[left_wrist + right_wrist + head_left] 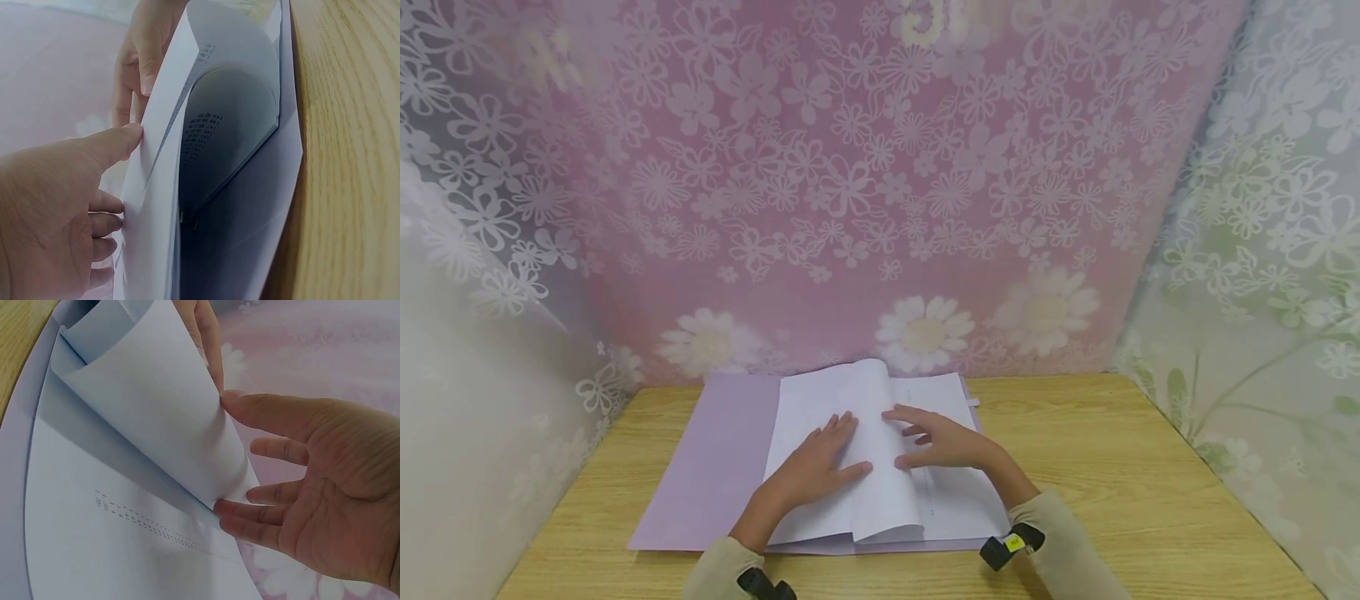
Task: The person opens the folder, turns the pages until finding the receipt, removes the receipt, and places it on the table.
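Note:
A light purple folder [715, 467] lies spread on the table, holding white printed sheets. Some pages [887, 500] bow upward in a loose curl along the middle. My left hand [812, 467] rests on the left-hand sheets with its fingers spread, the thumb reaching toward the curl. On the other side, my right hand [951, 442] touches the curled pages with its fingertips, its fingers extended. Lines of small print show on the flat right-hand page [144, 550] in the right wrist view. In the left wrist view, printed pages [231, 119] arch up inside the folder's bottom edge.
The wooden table [1135, 483] extends to both sides and in front of the folder. A pink flowered backdrop [850, 275] stands right behind it, with pale flowered panels at left and right. A small white tab [973, 402] sticks out at the folder's right edge.

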The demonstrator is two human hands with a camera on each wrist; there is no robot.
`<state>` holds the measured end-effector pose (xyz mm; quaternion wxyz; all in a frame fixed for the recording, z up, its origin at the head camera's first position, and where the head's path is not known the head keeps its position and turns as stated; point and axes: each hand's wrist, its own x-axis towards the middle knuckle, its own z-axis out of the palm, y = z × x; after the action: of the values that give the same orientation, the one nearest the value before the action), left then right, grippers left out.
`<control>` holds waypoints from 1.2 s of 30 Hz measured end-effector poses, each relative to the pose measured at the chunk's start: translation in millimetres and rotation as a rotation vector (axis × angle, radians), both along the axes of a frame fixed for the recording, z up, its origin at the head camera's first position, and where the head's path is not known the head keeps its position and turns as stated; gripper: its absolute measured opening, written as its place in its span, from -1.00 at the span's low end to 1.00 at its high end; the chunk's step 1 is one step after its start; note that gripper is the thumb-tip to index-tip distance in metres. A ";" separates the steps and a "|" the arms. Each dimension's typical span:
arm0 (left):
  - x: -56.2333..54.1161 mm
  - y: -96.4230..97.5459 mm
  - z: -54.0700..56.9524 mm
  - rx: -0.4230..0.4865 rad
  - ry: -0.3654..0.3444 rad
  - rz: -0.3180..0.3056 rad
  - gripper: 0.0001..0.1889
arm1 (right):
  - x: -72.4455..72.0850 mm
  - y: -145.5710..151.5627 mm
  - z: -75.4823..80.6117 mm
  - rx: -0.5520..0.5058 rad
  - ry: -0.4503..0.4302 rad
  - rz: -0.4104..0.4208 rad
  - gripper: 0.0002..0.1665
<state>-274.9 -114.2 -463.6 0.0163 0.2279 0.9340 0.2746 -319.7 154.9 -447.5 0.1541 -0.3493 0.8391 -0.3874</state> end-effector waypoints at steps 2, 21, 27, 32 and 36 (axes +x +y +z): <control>-0.1 -0.6 0.4 0.001 -0.002 0.006 -0.09 | -0.1 -1.2 -0.9 -0.008 -0.015 -0.001 -0.10; 0.5 -4.4 2.2 0.020 -0.024 0.024 -0.12 | 5.5 -19.3 -15.7 0.046 0.026 0.063 -0.20; 0.0 -5.3 1.3 0.019 -0.016 0.007 -0.14 | 9.6 -26.1 -17.7 0.090 0.077 0.066 -0.21; 0.1 -7.6 0.2 0.001 -0.038 0.011 -0.14 | 12.3 -30.9 -17.9 0.093 0.081 0.056 -0.22; -0.1 -10.1 -0.7 -0.016 -0.074 0.024 -0.14 | 12.8 -33.3 -19.6 0.103 0.087 0.047 -0.23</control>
<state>-275.0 -124.3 -464.3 0.0491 0.2061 0.9376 0.2756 -306.9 121.6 -467.1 0.1441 -0.3769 0.8555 -0.3244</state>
